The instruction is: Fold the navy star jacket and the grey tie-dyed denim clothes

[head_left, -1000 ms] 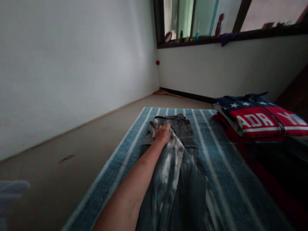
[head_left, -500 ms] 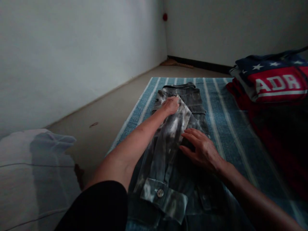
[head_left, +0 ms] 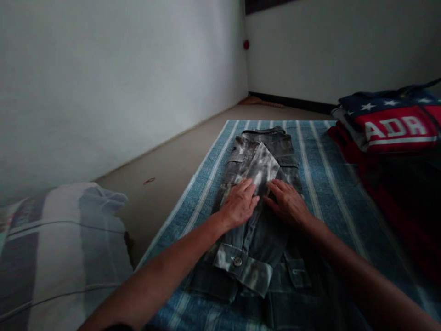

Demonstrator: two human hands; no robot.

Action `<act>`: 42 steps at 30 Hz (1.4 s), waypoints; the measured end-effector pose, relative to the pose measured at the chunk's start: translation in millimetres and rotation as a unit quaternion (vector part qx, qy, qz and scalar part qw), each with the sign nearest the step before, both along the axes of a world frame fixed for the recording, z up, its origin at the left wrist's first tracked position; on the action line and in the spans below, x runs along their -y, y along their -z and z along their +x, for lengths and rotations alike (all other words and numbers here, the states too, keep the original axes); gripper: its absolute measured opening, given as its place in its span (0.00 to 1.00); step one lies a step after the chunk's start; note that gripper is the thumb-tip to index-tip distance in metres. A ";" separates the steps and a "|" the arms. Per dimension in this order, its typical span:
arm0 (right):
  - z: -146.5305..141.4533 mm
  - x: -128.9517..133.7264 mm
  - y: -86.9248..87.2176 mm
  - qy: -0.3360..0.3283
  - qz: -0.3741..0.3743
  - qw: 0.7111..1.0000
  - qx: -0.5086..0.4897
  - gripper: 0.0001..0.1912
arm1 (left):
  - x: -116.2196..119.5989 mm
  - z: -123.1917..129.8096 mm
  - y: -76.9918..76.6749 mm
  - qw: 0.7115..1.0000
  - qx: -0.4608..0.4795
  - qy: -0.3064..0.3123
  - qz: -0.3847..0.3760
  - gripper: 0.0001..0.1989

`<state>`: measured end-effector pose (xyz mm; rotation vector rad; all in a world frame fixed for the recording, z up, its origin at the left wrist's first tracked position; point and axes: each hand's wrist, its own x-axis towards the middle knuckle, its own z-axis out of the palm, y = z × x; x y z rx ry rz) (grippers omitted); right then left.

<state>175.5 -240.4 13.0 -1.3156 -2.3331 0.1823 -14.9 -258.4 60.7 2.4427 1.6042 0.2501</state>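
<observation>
A dark grey mottled jacket (head_left: 255,239) lies folded lengthwise, its collar at the far end. One sleeve (head_left: 263,158) is laid along its middle, with the buttoned cuff (head_left: 243,266) toward me. My left hand (head_left: 240,202) rests on the sleeve, palm down, fingers stretched out. Close beside it, my right hand (head_left: 287,201) lies on the jacket's right part, fingers extended and the thumb pointing toward the left hand. Neither hand grips the cloth. The palms hide part of the sleeve.
Beneath the jacket spreads a blue striped cloth (head_left: 325,188). Folded red and navy clothing (head_left: 396,124) is stacked at the right. A pale striped bundle (head_left: 58,248) tied with cord sits at the left. White walls (head_left: 144,69) meet behind.
My left hand has come back from near the collar to beside the right hand. My right hand has stayed on the jacket. The view has shifted slightly.
</observation>
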 end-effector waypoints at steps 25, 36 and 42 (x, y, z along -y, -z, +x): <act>-77.7 -113.7 -9.7 0.054 -0.054 0.995 0.064 0.33 | 91.5 -25.5 41.9 0.994 -0.051 0.060 -0.081 0.44; -60.7 -120.2 -10.4 0.074 -0.057 0.995 0.042 0.22 | 89.5 -5.7 -7.8 0.983 0.025 0.022 -0.178 0.47; -38.7 -57.6 -33.1 0.057 -0.027 0.998 0.015 0.17 | 99.1 -33.4 -18.5 0.977 0.203 -0.028 -0.064 0.25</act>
